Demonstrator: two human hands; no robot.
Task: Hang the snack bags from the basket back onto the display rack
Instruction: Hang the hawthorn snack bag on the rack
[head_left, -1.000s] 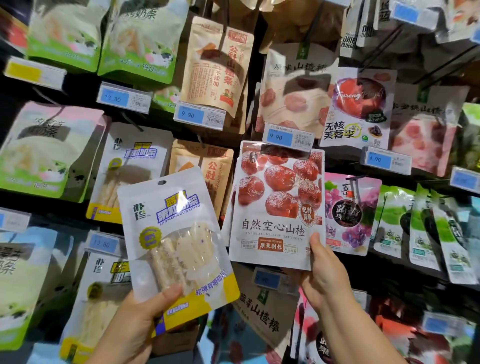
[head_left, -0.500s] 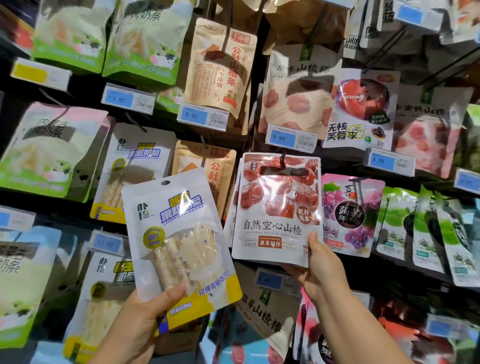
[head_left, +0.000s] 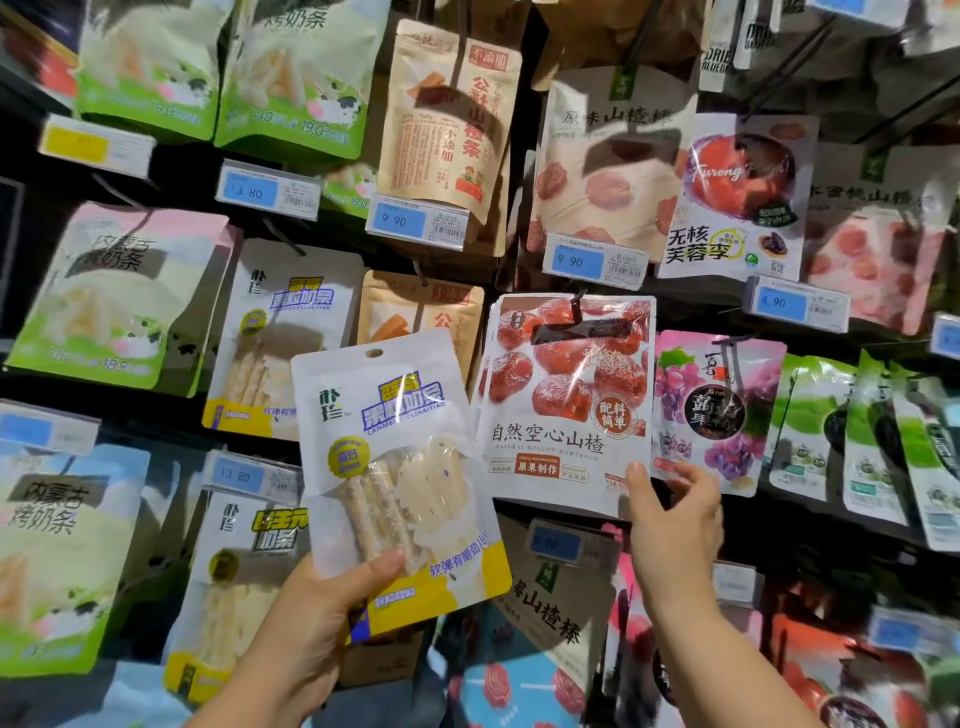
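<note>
My left hand grips the bottom of a white and yellow snack bag with milk sticks, held upright in front of the rack. A red hawthorn bag hangs from a black peg in the middle row. My right hand is at that bag's lower right corner. Its thumb touches the corner and its fingers are spread loosely to the right of the bag's edge. The basket is out of view.
The display rack is full of hanging bags on black pegs with blue price tags. Bags matching the one in my left hand hang at mid-left. A purple grape bag hangs right of the hawthorn bag.
The hawthorn bag now hangs on its peg, flat against the row. My right hand has loosened from pinching its lower corner. My left hand still holds the white bag.
</note>
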